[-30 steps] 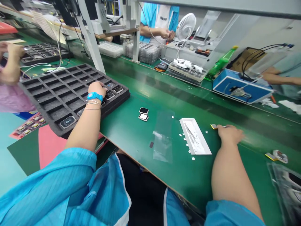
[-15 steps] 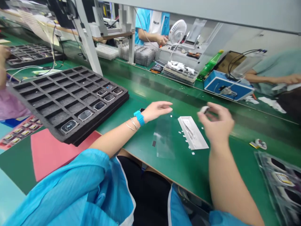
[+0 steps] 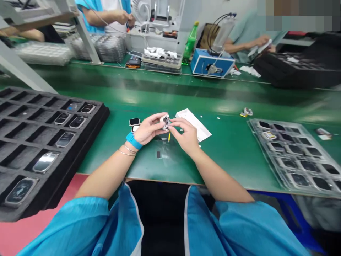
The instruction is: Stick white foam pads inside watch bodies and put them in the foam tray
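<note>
My left hand (image 3: 149, 128) and my right hand (image 3: 185, 137) meet above the green bench mat (image 3: 226, 163), both pinching a small silver-and-white electronic part (image 3: 166, 122). Much of that part is hidden by my fingers, so its exact form is unclear. Just beyond my left hand lie small black watch frames (image 3: 134, 122). A white rectangular tray (image 3: 195, 124) sits past my right hand, partly behind it. A transparent film (image 3: 162, 151) lies beneath my hands, with a thin yellow item (image 3: 168, 138) near my fingers.
A black foam tray (image 3: 45, 142) holding several watches fills the left. A transparent blister tray (image 3: 291, 154) lies at right. Across the bench are a blue machine (image 3: 211, 63) and green bottle (image 3: 190, 42). Co-workers' arms (image 3: 106, 14) work beyond.
My view has swung right. My hands have come together in front of me, both now pinching the small part. My left hand has moved away from the foam tray.
</note>
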### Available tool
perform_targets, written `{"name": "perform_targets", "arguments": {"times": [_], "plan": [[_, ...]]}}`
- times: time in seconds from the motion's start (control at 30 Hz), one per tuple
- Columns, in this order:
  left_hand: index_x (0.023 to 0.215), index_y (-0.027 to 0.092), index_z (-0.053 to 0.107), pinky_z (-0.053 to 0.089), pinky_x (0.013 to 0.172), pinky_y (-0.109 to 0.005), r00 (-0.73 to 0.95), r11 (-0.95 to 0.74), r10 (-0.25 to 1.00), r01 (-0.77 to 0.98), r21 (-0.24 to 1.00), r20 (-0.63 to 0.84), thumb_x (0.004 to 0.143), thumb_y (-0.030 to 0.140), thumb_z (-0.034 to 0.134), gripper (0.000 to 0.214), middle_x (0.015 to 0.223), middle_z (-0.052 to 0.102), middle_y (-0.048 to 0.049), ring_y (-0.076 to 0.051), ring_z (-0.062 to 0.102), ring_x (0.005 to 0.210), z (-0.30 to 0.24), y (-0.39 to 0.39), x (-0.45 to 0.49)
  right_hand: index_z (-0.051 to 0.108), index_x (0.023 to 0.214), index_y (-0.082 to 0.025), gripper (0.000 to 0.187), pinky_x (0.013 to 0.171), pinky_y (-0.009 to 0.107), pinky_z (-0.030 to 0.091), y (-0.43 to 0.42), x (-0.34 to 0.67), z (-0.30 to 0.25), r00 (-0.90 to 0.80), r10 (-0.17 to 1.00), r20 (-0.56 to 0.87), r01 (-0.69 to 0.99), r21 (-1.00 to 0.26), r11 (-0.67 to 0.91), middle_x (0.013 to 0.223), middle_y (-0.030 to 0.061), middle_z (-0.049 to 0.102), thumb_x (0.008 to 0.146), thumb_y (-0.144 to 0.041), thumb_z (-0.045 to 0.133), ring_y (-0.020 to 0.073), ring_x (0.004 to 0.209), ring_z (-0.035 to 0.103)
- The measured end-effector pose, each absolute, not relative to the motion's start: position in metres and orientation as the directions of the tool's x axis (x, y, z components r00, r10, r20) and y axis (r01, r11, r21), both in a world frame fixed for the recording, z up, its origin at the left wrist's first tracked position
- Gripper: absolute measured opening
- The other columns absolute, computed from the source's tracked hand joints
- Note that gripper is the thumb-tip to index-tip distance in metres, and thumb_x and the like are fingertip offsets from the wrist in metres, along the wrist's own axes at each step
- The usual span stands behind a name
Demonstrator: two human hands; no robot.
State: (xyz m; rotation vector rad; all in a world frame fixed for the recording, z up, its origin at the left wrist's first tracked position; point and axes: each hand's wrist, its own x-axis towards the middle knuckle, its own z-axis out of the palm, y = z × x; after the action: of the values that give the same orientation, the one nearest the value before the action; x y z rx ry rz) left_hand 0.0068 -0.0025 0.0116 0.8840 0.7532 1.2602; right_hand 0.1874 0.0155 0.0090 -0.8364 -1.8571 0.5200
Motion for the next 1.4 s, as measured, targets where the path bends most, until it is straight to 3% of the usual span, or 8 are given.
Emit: {"name": "perform_targets", "arguments": {"times": [0.13,0.33,0.57,0.97,1.1,1.2,1.4], "plan": [[0.104,0.022,0.069,0.059,0.079,-0.028,0.132,-0.006,0.989,-0.412,0.911,0.066,0.057,0.025,0.092,0.053,0.100,0.070,-0.0023,-0.015,0.067,0.089,0.010,-0.003,0.011,0.075,0.087,-0.026,0.009,0.095,0.043,0.057,0.014,0.188,0.007,-0.306,0.732,0.609,0.352,-0.642,0.681,0.103,0.0033,0.076,0.086,-0.029,0.067,0.0217,0.098,0.071],[0.100,0.019,0.066,0.052,0.096,-0.032,0.028,-0.178,0.981,-0.237,0.955,0.190,0.051,0.029,0.095,0.059,0.098,0.070,-0.0036,-0.018,0.066,0.097,0.006,0.000,0.014,0.077,0.088,-0.027,0.017,0.095,0.045,0.057,0.012,0.185,0.002,-0.325,0.706,0.629,0.420,-0.573,0.704,0.109,0.0037,0.076,0.088,-0.027,0.059,0.0226,0.100,0.071],[0.103,0.022,0.058,0.054,0.090,-0.031,0.015,-0.155,0.987,-0.229,0.961,0.163,0.048,0.033,0.096,0.068,0.092,0.069,-0.0016,-0.017,0.068,0.091,0.008,-0.002,0.014,0.076,0.084,-0.026,0.019,0.100,0.044,0.055,0.013,0.182,-0.001,-0.335,0.668,0.665,0.433,-0.522,0.736,0.108,0.0025,0.076,0.088,-0.024,0.057,0.0207,0.098,0.072],[0.098,0.020,0.060,0.053,0.092,-0.033,-0.040,-0.285,0.958,-0.064,0.956,0.283,0.046,0.037,0.096,0.065,0.098,0.068,-0.0037,-0.019,0.066,0.096,0.002,0.002,0.012,0.070,0.076,-0.024,0.013,0.108,0.046,0.049,0.010,0.179,0.000,-0.303,0.741,0.599,0.412,-0.619,0.669,0.110,0.0020,0.075,0.083,-0.018,0.062,0.0209,0.103,0.071],[0.095,0.019,0.061,0.053,0.090,-0.029,-0.039,-0.313,0.950,-0.105,0.944,0.310,0.045,0.029,0.097,0.063,0.095,0.068,-0.0027,-0.017,0.067,0.093,0.001,0.003,0.013,0.069,0.074,-0.023,0.012,0.096,0.040,0.055,0.010,0.176,0.003,-0.278,0.775,0.567,0.360,-0.687,0.631,0.105,0.0030,0.076,0.081,-0.016,0.062,0.0206,0.099,0.071],[0.098,0.020,0.059,0.056,0.085,-0.028,-0.012,-0.243,0.969,-0.221,0.945,0.247,0.045,0.027,0.097,0.065,0.092,0.070,-0.0017,-0.016,0.068,0.090,0.000,0.003,0.011,0.068,0.071,-0.022,0.011,0.091,0.036,0.056,0.018,0.187,0.013,-0.255,0.789,0.559,0.340,-0.712,0.615,0.098,0.0026,0.076,0.078,-0.016,0.062,0.0192,0.093,0.071],[0.109,0.024,0.055,0.059,0.083,-0.033,0.135,0.003,0.989,-0.444,0.896,0.064,0.056,0.031,0.093,0.065,0.099,0.072,-0.0023,-0.020,0.071,0.091,0.007,-0.002,0.007,0.068,0.063,-0.020,0.012,0.092,0.043,0.052,0.046,0.232,0.037,-0.160,0.878,0.451,0.626,-0.642,0.444,0.081,0.0045,0.074,0.072,-0.011,0.068,0.0248,0.089,0.069]]}}
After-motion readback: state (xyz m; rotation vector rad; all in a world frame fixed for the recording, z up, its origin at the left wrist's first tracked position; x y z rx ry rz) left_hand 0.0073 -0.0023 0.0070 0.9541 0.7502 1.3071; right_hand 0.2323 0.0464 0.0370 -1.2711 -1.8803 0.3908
